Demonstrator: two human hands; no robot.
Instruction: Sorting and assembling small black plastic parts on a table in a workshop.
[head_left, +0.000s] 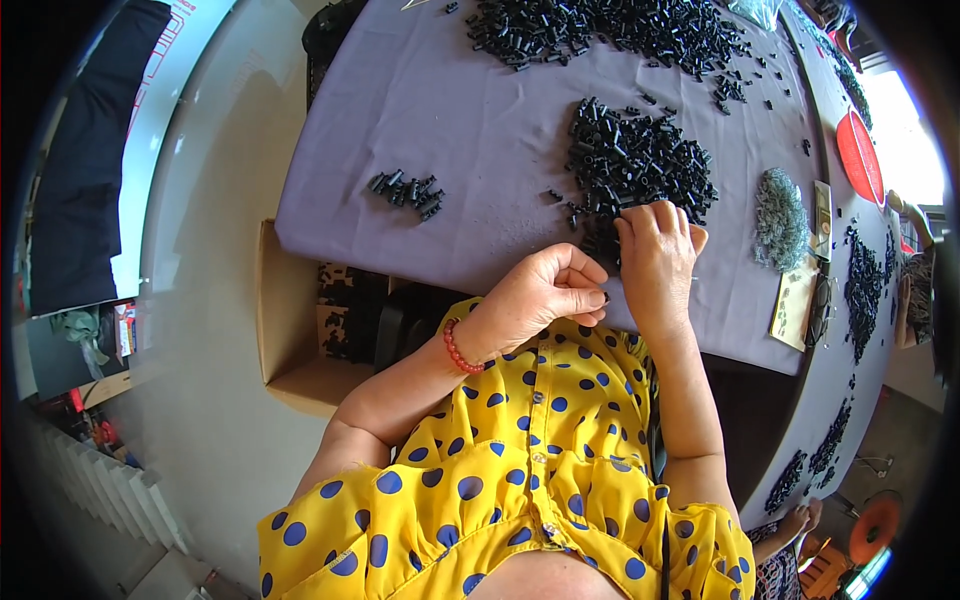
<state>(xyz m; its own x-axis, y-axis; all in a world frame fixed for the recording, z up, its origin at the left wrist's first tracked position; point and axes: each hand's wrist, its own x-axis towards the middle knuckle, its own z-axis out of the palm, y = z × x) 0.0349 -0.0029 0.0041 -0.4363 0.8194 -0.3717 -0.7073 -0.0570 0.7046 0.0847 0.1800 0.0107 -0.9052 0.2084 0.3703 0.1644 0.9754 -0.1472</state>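
My left hand point(548, 296), with a red bead bracelet at its wrist, is closed in a pinch near the table's front edge. A small black piece point(604, 298) shows at its thumb tip; it looks like one of the short black tubes. My right hand point(660, 256) is beside it, fingers curled down at the near side of a heap of short black tubes point(640, 160). Its fingertips are hidden, so what they hold, if anything, does not show. A smaller group of black tubes point(408, 193) lies to the left on the purple-grey tablecloth point(440, 110).
A larger heap of black tubes point(600, 30) covers the far side. On the right are a clump of small clear or greyish pieces point(781, 220), a yellowish card point(794, 302) and a red basket point(860, 157). Below left stands an open cardboard box point(300, 385). Other people's hands point(800, 520) appear far right.
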